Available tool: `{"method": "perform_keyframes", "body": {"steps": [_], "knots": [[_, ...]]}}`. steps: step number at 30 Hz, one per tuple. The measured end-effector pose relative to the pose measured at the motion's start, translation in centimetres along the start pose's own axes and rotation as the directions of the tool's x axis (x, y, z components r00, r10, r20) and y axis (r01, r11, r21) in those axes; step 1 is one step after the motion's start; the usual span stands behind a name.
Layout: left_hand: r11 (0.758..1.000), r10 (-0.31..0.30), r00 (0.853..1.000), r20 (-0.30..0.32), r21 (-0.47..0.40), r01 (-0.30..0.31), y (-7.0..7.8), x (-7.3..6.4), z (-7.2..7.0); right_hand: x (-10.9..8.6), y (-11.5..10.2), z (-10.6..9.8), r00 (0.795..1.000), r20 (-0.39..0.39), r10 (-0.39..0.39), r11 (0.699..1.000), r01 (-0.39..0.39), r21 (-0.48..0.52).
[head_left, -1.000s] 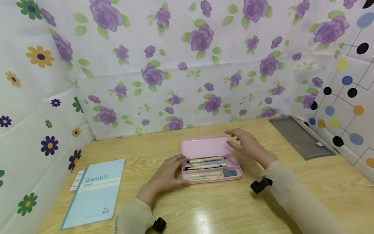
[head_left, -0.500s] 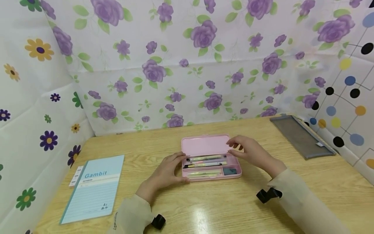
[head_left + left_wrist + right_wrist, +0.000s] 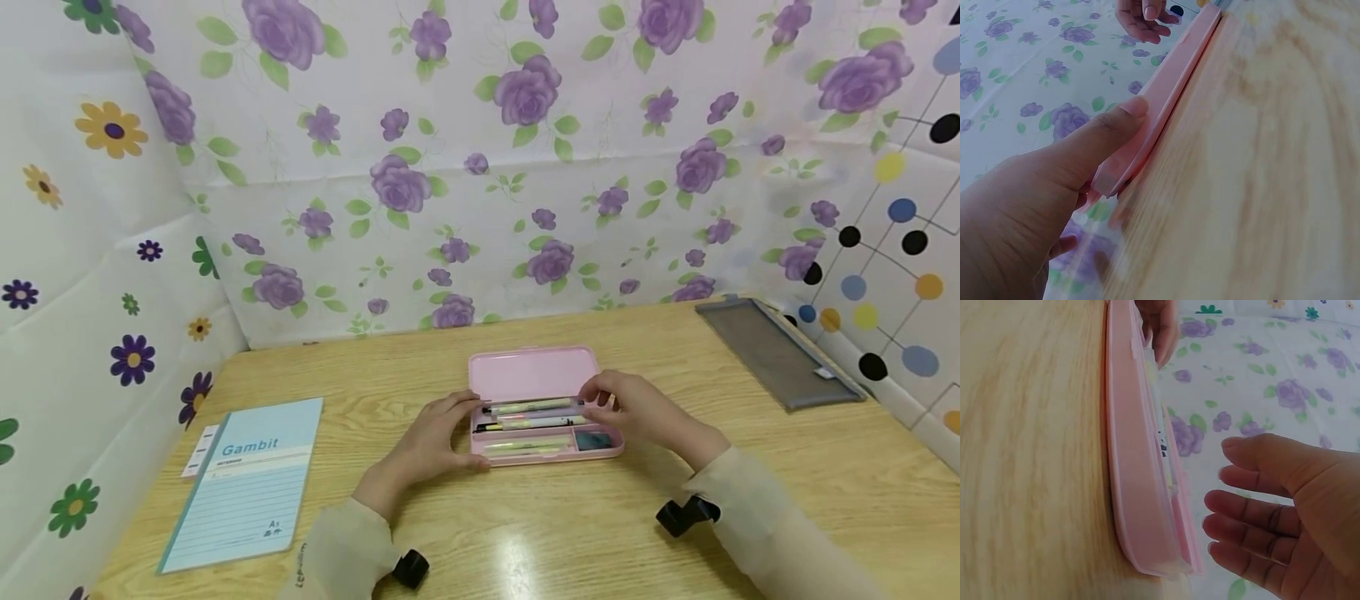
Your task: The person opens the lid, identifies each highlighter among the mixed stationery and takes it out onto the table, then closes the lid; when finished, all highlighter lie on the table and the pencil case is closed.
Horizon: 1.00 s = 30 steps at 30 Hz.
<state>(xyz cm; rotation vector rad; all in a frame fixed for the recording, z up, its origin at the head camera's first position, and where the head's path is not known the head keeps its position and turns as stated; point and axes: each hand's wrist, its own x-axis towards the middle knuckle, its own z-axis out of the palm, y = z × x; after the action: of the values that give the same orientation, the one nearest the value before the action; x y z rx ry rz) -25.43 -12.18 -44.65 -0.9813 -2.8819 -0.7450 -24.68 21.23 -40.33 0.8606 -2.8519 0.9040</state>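
near the middle of the bench's (image 3: 420,517) far edge, a pink pencil case (image 3: 1132,450) lies open, its lid (image 3: 532,373) laid back toward that edge. the left hand (image 3: 424,439) grips the case's left end, thumb on the front wall and fingers behind. the right hand (image 3: 639,410) is held over the right end, fingers loosely bent and holding nothing; the right wrist view shows a gap between fingertips and case.

the rear compartment contains several pens (image 3: 551,422) lying lengthwise; the front left compartment, pale yellow sticks (image 3: 525,448); the front right, a dark block (image 3: 595,441).

along the bench's left edge, a light blue notebook (image 3: 243,492) marked "gambit" partly covers a white slip (image 3: 198,454). at the far right corner lies a grey mesh pouch (image 3: 780,354). behind the bench hangs a purple-flowered cloth (image 3: 450,125). both sleeves (image 3: 347,546) are beige.
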Motion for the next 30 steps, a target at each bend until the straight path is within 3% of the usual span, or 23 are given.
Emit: {"method": "perform_keyframes", "body": {"steps": [10,20,30], "knots": [[1.000,-0.005,1.000,0.001,-0.008,0.005,-0.1,0.2,0.0,0.8,0.5,0.9,0.997,0.061,0.045,0.999,-0.044,-0.025],[1.000,-0.016,1.000,0.015,-0.025,0.016,0.1,0.1,-0.2,1.4,0.3,1.5,0.998,0.059,0.020,0.993,-0.013,-0.117],[0.999,-0.017,1.000,0.022,-0.043,0.018,0.3,-0.1,-0.2,1.7,0.4,2.0,0.998,0.055,-0.007,0.990,0.015,-0.138]]}}
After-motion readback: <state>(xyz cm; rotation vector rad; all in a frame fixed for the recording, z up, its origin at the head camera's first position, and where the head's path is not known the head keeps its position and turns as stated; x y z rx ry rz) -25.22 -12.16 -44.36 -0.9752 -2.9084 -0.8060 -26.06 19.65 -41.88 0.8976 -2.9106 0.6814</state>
